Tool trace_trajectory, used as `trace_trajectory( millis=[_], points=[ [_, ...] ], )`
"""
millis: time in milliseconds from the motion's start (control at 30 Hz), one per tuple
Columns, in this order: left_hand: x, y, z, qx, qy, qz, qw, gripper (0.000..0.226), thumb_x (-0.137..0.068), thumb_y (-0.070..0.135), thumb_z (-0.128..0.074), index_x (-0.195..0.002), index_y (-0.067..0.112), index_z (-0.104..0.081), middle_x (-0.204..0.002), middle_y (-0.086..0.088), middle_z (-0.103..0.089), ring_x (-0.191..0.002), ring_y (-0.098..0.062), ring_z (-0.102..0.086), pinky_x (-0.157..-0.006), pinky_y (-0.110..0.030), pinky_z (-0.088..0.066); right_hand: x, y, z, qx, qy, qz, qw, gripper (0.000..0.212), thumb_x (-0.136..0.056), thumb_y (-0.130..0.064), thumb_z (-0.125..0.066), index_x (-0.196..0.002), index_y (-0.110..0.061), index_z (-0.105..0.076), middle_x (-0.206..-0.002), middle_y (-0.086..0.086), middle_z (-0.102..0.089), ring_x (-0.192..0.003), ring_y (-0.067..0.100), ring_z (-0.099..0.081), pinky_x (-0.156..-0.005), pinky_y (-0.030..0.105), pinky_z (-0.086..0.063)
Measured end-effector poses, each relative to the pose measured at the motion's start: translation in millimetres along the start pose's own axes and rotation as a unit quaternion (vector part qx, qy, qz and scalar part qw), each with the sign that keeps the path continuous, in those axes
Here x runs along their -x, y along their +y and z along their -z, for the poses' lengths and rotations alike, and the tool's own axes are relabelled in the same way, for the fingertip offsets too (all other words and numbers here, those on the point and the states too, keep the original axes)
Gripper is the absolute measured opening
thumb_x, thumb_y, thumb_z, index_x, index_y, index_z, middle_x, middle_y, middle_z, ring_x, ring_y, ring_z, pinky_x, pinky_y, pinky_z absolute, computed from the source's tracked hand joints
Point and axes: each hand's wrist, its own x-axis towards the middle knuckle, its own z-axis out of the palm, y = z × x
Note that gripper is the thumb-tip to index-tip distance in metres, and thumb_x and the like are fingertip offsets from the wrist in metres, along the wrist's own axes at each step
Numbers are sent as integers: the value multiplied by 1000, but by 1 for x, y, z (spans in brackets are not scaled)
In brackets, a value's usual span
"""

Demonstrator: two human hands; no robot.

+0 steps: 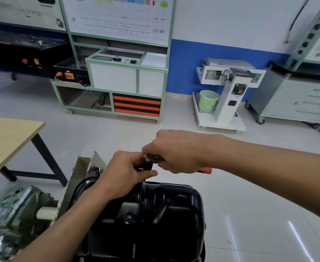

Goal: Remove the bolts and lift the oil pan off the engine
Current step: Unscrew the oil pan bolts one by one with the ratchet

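Observation:
A glossy black oil pan (pixel 174 208) sits upside-up on the engine at bottom centre, with a drain plug (pixel 128 218) on its face. At the pan's far rim stands a ratchet wrench (pixel 152 157) with a dark socket pointing down. My right hand (pixel 176 151) grips the ratchet's handle; the red grip end (pixel 205 170) pokes out behind the palm. My left hand (pixel 125 172) pinches the socket just under the ratchet head. The bolt beneath the socket is hidden by my fingers.
A green gearbox (pixel 17 207) and a white bracket plate (pixel 83 171) of the engine stand lie left of the pan. A wooden table (pixel 6 140) stands at left. Green-framed trainer cabinets (pixel 117 76), a white stand (pixel 227 95) and a grey drawer cart (pixel 295 99) line the wall.

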Motion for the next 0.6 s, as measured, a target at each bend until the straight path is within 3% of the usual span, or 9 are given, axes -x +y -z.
trace_trajectory(
  millis=[100,167,300,367,433,500,600],
  points=[
    [1,2,0,-20,21,3,1000,18,-75,20,-91,-87,15,-78,-73,13,-75,-71,-13,-72,-73,-27,-56,-2,5,-10,-2,36,21,999,16,-88,-6,-53,-100,-14,-59,-65,-5,-39,-61,15,-43,-55,34,-31],
    [2,4,-2,-25,30,0,999,16,-75,20,-90,-83,18,-77,-71,13,-74,-69,-12,-72,-71,-27,-55,-4,10,-17,7,60,32,998,19,-88,-7,-53,-105,-11,-60,-64,-2,-41,-62,25,-44,-56,36,-33],
    [7,12,-8,-100,62,-7,993,28,-77,34,-88,-64,40,-64,-66,26,-68,-64,0,-64,-63,-16,-48,-7,14,-21,84,105,114,984,34,-85,3,-55,-115,-9,-66,-84,10,-68,-63,33,-52,-55,33,-27],
    [9,14,-10,-136,99,-2,986,36,-78,39,-86,-58,40,-56,-63,27,-65,-63,-1,-61,-58,-17,-43,-11,12,-19,114,125,164,972,35,-77,10,-60,-108,-3,-70,-86,11,-72,-51,29,-47,-51,31,-24],
    [12,12,-9,-147,134,5,980,38,-79,40,-85,-56,34,-55,-61,23,-64,-64,-4,-60,-54,-18,-38,-20,11,-19,171,140,178,959,32,-85,6,-57,-113,-5,-67,-96,9,-72,-60,30,-55,-50,32,-27],
    [14,10,-7,-127,155,21,979,34,-77,40,-85,-59,30,-58,-59,16,-65,-65,-7,-60,-54,-17,-38,-25,5,-19,219,115,126,961,32,-95,-6,-49,-125,-15,-55,-104,3,-67,-79,29,-58,-53,34,-28],
    [10,13,-4,-97,172,36,980,30,-71,39,-87,-59,29,-61,-53,9,-62,-60,-10,-56,-50,-17,-37,-20,-10,-21,110,89,-38,989,32,-90,-19,-59,-121,-19,-52,-90,0,-56,-77,27,-54,-54,34,-34]
  ],
)
